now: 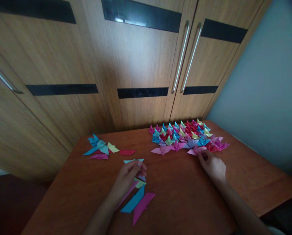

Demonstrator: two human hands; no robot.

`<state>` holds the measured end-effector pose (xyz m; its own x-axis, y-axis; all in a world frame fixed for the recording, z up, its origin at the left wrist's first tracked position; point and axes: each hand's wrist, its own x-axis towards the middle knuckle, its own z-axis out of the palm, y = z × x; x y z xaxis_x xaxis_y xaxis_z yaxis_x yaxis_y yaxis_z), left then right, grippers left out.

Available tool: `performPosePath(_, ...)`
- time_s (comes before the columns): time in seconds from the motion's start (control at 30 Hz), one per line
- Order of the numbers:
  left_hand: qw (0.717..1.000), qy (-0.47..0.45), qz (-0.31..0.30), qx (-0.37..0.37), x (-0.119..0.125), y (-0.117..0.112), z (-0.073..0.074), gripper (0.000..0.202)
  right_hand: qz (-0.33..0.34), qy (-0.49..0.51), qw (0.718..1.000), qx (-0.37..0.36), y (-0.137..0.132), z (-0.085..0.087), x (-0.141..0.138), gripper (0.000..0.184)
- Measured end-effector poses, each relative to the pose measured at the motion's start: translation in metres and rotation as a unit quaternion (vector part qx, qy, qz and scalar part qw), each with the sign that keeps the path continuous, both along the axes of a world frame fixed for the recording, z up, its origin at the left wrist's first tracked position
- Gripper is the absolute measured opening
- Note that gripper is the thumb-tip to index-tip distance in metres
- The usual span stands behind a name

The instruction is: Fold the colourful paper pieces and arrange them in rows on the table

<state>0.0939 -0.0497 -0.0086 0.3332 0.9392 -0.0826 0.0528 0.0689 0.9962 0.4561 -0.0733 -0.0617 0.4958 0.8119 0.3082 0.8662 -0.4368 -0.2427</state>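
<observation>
Pinching a pink paper piece point(194, 151) with the right hand point(213, 164), at the near edge of colourful folded rows point(176, 146). Curling the left hand point(129, 173) beside a blue strip point(133, 201); cannot tell whether gripping anything. Seeing loose pieces point(100, 146) on the tabletop point(180, 195), left of and beyond that hand.

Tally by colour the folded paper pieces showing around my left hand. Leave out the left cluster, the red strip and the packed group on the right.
Blue folded paper pieces: 2 (pale one, brighter one)
Magenta or purplish-pink folded paper pieces: 2 (partly covered one, uncovered one)
Pale yellow-green folded paper piece: 1
Lavender folded paper piece: 1
Total: 6 visible; the left hand may hide more.
</observation>
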Motion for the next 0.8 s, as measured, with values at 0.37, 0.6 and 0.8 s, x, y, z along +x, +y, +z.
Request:
performPosePath(0.37, 1.0, 0.002, 0.008, 0.013, -0.003, 0.002, -0.001, 0.036, 0.17, 0.102, 0.97, 0.144, -0.01, 0.01, -0.039, 0.028)
performPosePath(0.6, 0.971, 0.14, 0.115, 0.155, -0.034, 0.025, -0.009, 0.03, 0.41, 0.252, 0.874, 0.072, 0.012, 0.041, -0.147, 0.027)
performPosePath(0.8, 0.826, 0.351, 0.344, 0.275, -0.094, 0.054, -0.008, 0.032, 0.439, 0.316, 0.841, 0.02, 0.038, 0.015, -0.207, 0.022)
